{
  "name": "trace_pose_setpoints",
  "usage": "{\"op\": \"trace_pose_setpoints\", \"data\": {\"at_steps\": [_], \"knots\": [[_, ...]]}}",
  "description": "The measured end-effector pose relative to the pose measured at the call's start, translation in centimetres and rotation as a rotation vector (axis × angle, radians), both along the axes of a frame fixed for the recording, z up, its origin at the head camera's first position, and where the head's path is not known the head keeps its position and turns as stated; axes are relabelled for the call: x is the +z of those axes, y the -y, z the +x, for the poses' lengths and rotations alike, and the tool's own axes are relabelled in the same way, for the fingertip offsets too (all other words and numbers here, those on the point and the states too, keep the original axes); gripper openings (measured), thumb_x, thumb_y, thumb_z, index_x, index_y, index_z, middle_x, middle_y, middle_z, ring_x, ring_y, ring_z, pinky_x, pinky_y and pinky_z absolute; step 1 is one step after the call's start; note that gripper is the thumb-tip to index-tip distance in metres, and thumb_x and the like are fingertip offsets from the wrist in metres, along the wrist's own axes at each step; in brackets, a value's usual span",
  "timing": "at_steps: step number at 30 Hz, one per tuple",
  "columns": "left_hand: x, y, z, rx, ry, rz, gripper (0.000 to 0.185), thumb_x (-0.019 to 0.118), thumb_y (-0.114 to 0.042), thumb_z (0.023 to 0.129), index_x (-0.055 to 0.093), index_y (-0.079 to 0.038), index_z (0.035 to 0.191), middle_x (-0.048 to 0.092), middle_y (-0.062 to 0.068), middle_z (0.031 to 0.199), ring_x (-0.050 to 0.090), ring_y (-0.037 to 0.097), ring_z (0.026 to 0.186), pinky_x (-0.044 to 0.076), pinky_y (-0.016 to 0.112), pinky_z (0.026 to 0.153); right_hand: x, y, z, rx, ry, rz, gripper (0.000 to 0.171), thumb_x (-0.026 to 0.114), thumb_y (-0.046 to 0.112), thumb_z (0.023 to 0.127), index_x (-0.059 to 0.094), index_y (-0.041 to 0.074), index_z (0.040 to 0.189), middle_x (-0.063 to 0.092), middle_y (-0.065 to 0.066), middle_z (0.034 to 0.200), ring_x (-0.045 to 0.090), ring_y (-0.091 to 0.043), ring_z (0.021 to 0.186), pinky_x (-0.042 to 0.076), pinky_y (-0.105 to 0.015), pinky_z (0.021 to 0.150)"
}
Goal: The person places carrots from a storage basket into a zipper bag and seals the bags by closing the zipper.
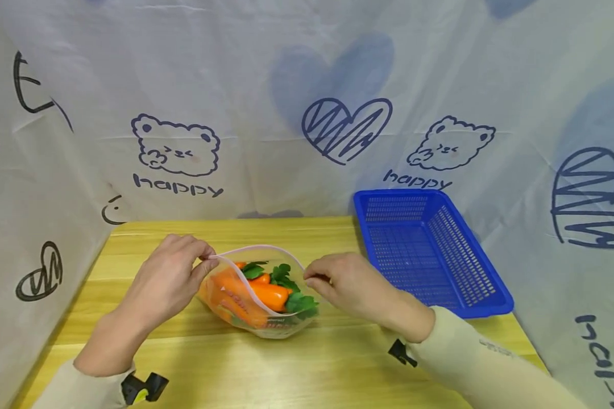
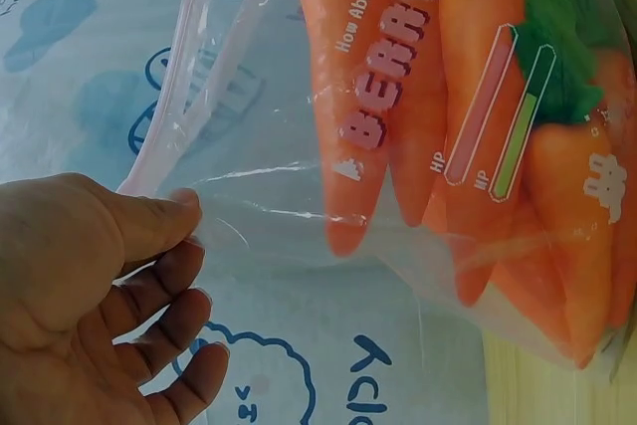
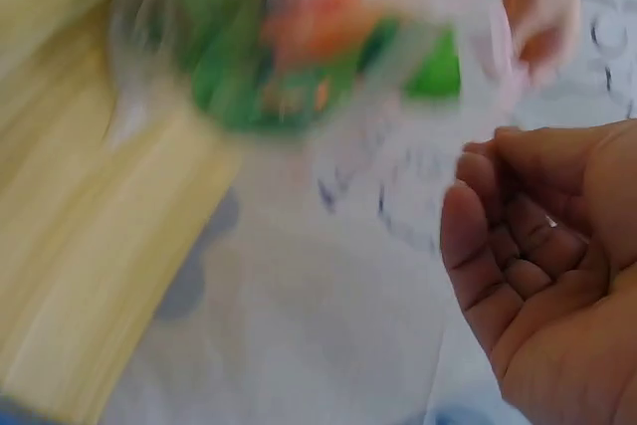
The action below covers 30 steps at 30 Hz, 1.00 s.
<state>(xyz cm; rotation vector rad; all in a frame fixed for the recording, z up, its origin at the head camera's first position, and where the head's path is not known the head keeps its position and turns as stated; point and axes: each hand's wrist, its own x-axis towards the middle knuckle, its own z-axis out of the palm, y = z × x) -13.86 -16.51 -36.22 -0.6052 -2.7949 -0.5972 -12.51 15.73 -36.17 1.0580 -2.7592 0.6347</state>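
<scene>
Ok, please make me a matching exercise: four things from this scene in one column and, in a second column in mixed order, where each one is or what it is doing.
Things:
1. carrots
2. blue basket
3. left hand
4. clear zip bag

Places or states:
A. stands with nothing in it at the right side of the wooden table
B. pinches the bag's zip edge
C. lie inside the bag
D. lies on the table between the two hands

Pairs: 1-C, 2-A, 3-B, 4-D
</scene>
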Motion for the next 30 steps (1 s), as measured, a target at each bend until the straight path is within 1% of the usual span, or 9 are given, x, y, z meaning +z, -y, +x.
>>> {"op": "trace_pose_setpoints", "data": {"at_steps": [3,5,8,10,12,16,18,24,30], "knots": [[0.0,0.1,0.0,0.007,0.006,0.006,0.006,0.074,-0.016,0.098,0.072,-0.011,0.095,0.073,0.006,0.100,0.059,0.031,0.101,0.048,0.048,0.087,-0.5,3.0,-0.4,0.055,0.092,0.123,0.012,0.070,0.014,0.100,0.078,0.014,0.091,0.074,0.006,0.082,0.063,-0.006,0.065,0.054,-0.024,0.067],[-0.1,0.1,0.0,0.010,0.009,0.012,0.006,0.073,-0.015,0.098,0.072,-0.011,0.095,0.073,0.006,0.100,0.058,0.030,0.100,0.048,0.048,0.086,-0.8,4.5,-0.9,0.078,0.226,0.209,0.025,0.067,0.011,0.101,0.069,0.015,0.076,0.058,0.008,0.065,0.043,-0.005,0.054,0.040,-0.022,0.056],[-0.1,0.3,0.0,0.014,0.019,0.017,0.005,0.073,-0.015,0.098,0.071,-0.012,0.094,0.073,0.005,0.100,0.058,0.030,0.100,0.048,0.047,0.085,-1.4,5.6,-1.7,0.087,0.454,0.283,0.040,0.058,0.007,0.103,0.051,0.019,0.066,0.031,0.009,0.058,0.021,-0.007,0.053,0.023,-0.024,0.054],[-0.2,0.5,0.1,0.018,0.030,0.018,0.006,0.073,-0.016,0.099,0.071,-0.013,0.094,0.073,0.005,0.100,0.058,0.029,0.100,0.048,0.047,0.085,-1.4,5.6,-1.9,0.077,0.521,0.284,0.042,0.053,0.007,0.105,0.044,0.019,0.066,0.024,0.008,0.059,0.017,-0.007,0.053,0.021,-0.025,0.055],[-0.2,0.7,0.1,0.026,0.034,0.019,0.006,0.073,-0.017,0.099,0.072,-0.013,0.094,0.073,0.005,0.100,0.058,0.030,0.100,0.048,0.048,0.084,-1.1,5.1,-1.7,0.039,0.475,0.222,0.038,0.052,0.011,0.107,0.051,0.019,0.069,0.030,0.009,0.059,0.022,-0.006,0.051,0.025,-0.024,0.055],[0.0,1.3,0.2,0.051,0.039,0.025,0.007,0.072,-0.018,0.099,0.072,-0.012,0.096,0.072,0.007,0.101,0.059,0.032,0.102,0.048,0.048,0.081,-0.7,2.5,-0.6,-0.110,0.194,-0.003,0.019,0.063,0.018,0.102,0.070,0.015,0.085,0.052,0.010,0.064,0.041,-0.005,0.053,0.039,-0.024,0.055],[0.0,1.5,0.2,0.059,0.043,0.028,0.007,0.072,-0.018,0.099,0.072,-0.012,0.097,0.072,0.008,0.102,0.058,0.033,0.103,0.048,0.048,0.081,-1.2,0.6,-0.2,-0.186,0.133,-0.091,0.007,0.069,0.018,0.098,0.073,0.014,0.096,0.061,0.009,0.074,0.051,-0.006,0.062,0.045,-0.025,0.059],[0.2,2.1,0.1,0.075,0.048,0.025,0.007,0.071,-0.018,0.100,0.072,-0.011,0.097,0.071,0.008,0.101,0.058,0.033,0.102,0.047,0.048,0.078,-4.6,-2.2,0.2,-0.236,0.340,-0.096,0.027,0.081,0.023,0.091,0.068,0.013,0.112,0.066,0.003,0.106,0.060,-0.014,0.098,0.053,-0.035,0.088],[0.3,2.6,-0.2,0.066,0.025,0.027,0.006,0.072,-0.017,0.099,0.072,-0.011,0.097,0.071,0.008,0.100,0.057,0.033,0.099,0.047,0.048,0.076,-5.9,-2.1,0.0,-0.202,0.290,-0.187,0.006,0.076,0.017,0.095,0.071,0.019,0.094,0.067,0.008,0.095,0.061,-0.011,0.092,0.052,-0.029,0.080]]}}
